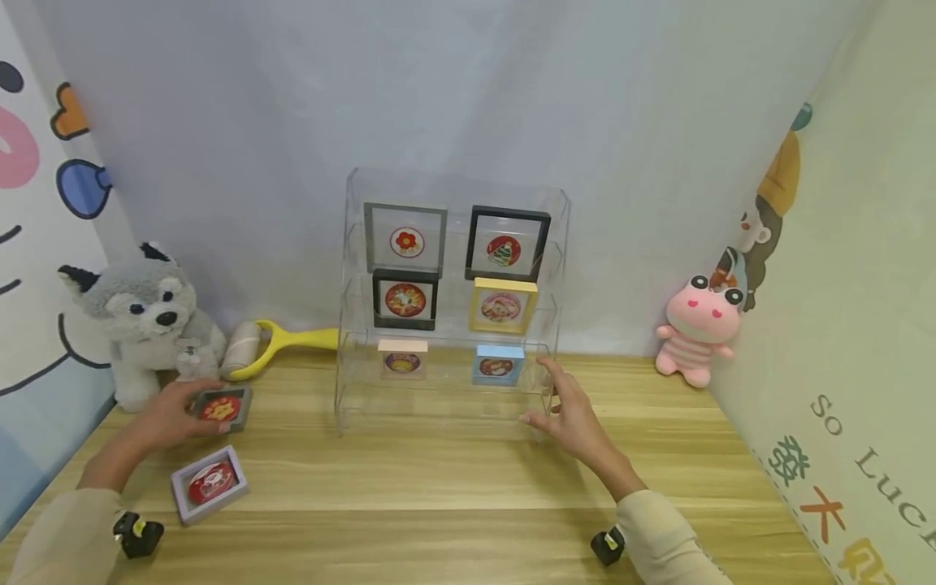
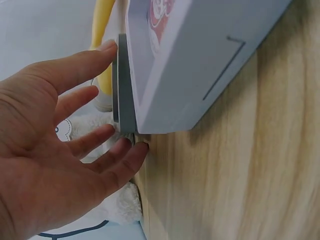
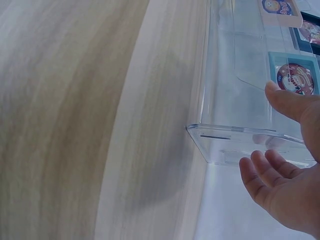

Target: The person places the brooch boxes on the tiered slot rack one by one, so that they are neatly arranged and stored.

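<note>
My left hand (image 1: 171, 414) is at a grey frame (image 1: 222, 409) with a red and yellow round picture, on the table's left. In the left wrist view its thumb comes up to the edge of the grey frame (image 2: 127, 85), and the fingers are spread, loosely bent. Nearer lies a lilac frame (image 1: 210, 485) with a red round picture. My right hand (image 1: 574, 414) is at the lower right side of a clear tiered stand (image 1: 449, 402), thumb and fingers apart on either side of its side panel. By the thumb sits a small blue frame (image 1: 498, 366).
Higher on the stand are a grey frame (image 1: 405, 240), two black frames, a yellow frame (image 1: 502, 306) and a pale pink frame (image 1: 403, 360). A plush husky (image 1: 146, 309) and a yellow-handled lint roller (image 1: 292, 337) are left; a pink plush toy (image 1: 698, 325) sits right.
</note>
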Motion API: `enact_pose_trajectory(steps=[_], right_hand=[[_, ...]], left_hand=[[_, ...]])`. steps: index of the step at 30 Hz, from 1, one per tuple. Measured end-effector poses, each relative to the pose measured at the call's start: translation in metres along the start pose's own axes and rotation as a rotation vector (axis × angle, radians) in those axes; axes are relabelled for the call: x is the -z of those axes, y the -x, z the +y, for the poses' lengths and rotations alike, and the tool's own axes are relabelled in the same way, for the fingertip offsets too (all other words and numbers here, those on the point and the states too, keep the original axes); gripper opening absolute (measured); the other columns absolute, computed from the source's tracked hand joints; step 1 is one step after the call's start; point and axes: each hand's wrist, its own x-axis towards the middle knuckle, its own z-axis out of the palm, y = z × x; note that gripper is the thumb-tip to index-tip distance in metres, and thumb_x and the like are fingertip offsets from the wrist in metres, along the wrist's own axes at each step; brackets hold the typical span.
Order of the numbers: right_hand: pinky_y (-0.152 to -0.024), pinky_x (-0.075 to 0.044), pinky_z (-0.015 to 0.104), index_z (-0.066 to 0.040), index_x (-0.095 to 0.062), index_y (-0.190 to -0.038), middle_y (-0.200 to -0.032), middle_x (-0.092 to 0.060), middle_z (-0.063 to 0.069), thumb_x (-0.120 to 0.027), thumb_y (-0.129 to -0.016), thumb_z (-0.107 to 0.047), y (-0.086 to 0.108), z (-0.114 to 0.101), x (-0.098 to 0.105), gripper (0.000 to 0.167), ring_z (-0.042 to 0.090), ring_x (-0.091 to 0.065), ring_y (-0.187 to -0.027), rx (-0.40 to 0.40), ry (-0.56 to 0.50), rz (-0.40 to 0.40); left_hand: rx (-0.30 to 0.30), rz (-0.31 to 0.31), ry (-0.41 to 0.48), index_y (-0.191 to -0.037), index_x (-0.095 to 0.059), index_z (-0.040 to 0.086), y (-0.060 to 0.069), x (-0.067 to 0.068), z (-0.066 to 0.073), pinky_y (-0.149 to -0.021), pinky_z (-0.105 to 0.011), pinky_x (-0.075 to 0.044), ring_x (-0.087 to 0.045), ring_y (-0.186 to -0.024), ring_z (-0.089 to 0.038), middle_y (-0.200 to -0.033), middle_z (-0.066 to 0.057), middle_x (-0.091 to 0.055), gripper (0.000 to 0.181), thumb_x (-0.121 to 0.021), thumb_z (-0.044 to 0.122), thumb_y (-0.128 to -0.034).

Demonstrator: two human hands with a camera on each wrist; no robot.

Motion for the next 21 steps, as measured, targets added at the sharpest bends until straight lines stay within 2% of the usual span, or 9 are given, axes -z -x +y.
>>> enact_pose_trajectory(steps=[4, 15, 21], right_hand=[[-0.081, -0.057, 0.052, -0.013, -0.035, -0.152, -0.119, -0.056, 0.022, -0.084, -0.079, -0.009, 0.0002, -0.0011, -0.0001, 0.089, 0.034, -0.055, -0.104, -0.002, -0.009, -0.005], [-0.08, -0.058, 0.048, -0.013, -0.034, -0.152, -0.122, -0.056, 0.023, -0.085, -0.079, -0.009, -0.0006, -0.0023, 0.0005, 0.089, 0.034, -0.056, -0.104, -0.002, -0.003, -0.005], [-0.08, -0.058, 0.046, -0.013, -0.034, -0.152, -0.122, -0.056, 0.022, -0.085, -0.079, -0.01, 0.0, -0.0016, 0.0001, 0.089, 0.033, -0.056, -0.104, -0.003, -0.002, -0.005]], left_hand=[[-0.004, -0.018, 0.037, -0.129, -0.051, -0.014, 0.0006, -0.0013, -0.0023, -0.089, -0.068, -0.045, -0.05, -0.111, -0.058, -0.128, -0.045, -0.047, 0.071, -0.085, 0.019, -0.0771], [0.019, -0.044, 0.102, -0.13, -0.05, -0.016, 0.0025, -0.0016, -0.0009, -0.087, -0.066, -0.05, -0.05, -0.11, -0.066, -0.132, -0.047, -0.042, 0.069, -0.085, 0.01, -0.0759], [0.02, -0.073, 0.061, -0.133, -0.046, -0.018, 0.0018, -0.0016, -0.0039, -0.082, -0.063, -0.052, -0.053, -0.104, -0.065, -0.13, -0.05, -0.041, 0.08, -0.087, 0.017, -0.0744]])
